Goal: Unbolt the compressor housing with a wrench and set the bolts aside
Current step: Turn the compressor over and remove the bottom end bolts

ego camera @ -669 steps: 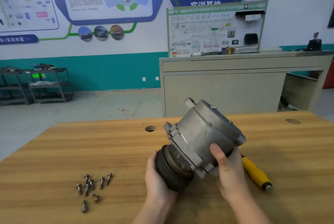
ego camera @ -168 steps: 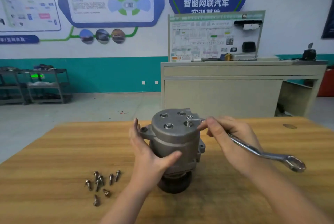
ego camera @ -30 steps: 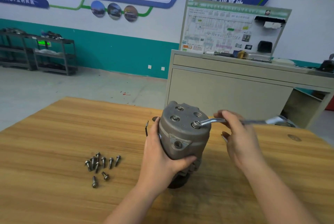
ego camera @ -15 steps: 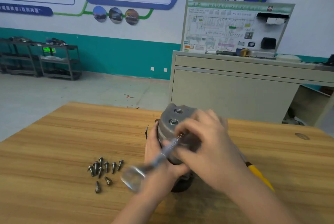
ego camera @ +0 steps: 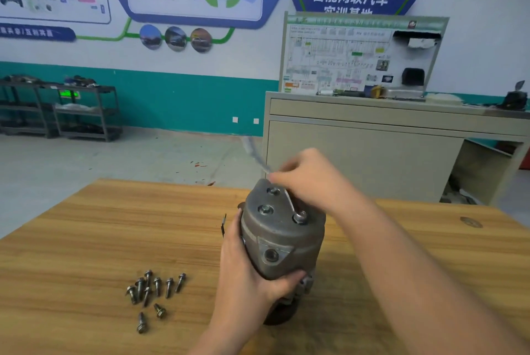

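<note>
1. Underneath everything, the wooden table point(ego camera: 86, 240) has a smooth, grained top, and my compressor housing point(ego camera: 282, 235) stands on end near its middle, tilted a little toward me.
2. Cast grey metal, dull and slightly rough, the housing should be heavy and rigid; my left hand point(ego camera: 249, 277) wraps its rounded side, thumb across the front, which I judge the best hold against twisting.
3. Above the housing's flat top, my right hand point(ego camera: 311, 179) curls round the wrench point(ego camera: 291, 202), thin, bright and hard, its ring seated on a top bolt point(ego camera: 299, 217); the far end is blurred, probably mid-swing.
4. Left of the housing lie the loose bolts point(ego camera: 153, 290), small, flanged and prone to rolling.
</note>
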{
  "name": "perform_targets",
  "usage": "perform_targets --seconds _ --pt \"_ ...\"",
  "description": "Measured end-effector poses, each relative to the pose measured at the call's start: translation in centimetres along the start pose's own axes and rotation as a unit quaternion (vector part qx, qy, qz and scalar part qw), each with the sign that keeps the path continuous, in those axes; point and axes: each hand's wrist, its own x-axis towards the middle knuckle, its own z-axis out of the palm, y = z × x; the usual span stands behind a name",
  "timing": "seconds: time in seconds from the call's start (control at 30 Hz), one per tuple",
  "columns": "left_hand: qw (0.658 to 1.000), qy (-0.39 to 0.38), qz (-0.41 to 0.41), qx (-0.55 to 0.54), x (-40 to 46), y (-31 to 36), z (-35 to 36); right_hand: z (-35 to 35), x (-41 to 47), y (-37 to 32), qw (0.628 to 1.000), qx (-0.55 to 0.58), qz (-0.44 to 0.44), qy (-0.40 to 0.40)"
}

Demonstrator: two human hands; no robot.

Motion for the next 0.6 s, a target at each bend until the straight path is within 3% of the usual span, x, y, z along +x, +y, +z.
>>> perform_targets --seconds 0.07,0.13,0.2,0.27,0.33,0.43,0.5,0.6 --pt "1.000 -0.001 0.000 -0.002 0.3 -0.2 0.1 1.8 -2.0 -2.4 0.986 -0.134 -0.097 -0.009" --pt "1.000 -0.014 0.013 0.000 0.4 -0.3 0.3 2.8 -5.5 -2.6 0.954 -0.193 -0.222 0.055" --pt "1.000 -0.016 -0.006 -0.020 0.2 -0.4 0.5 2.8 -8.4 -0.8 0.927 -0.176 -0.304 0.131" --pt "0.999 0.011 -0.004 -0.049 0.2 -0.3 0.5 2.7 -10.4 3.0 0.915 -0.059 -0.340 0.208" --pt "0.999 0.026 0.019 -0.042 0.3 -0.4 0.4 2.8 -11.3 6.0 0.906 0.099 -0.297 0.285" --pt "1.000 0.010 0.023 -0.017 0.5 -0.9 0.2 3.0 -9.0 8.2 0.873 0.338 -0.070 0.344" --pt "1.000 0.006 0.027 -0.010 0.3 -1.0 0.2 2.0 -5.8 8.8 0.892 0.334 0.070 0.296" --pt "0.999 0.002 0.042 -0.014 0.3 -0.9 0.2 -0.5 -1.0 7.0 0.956 0.208 0.115 0.174"
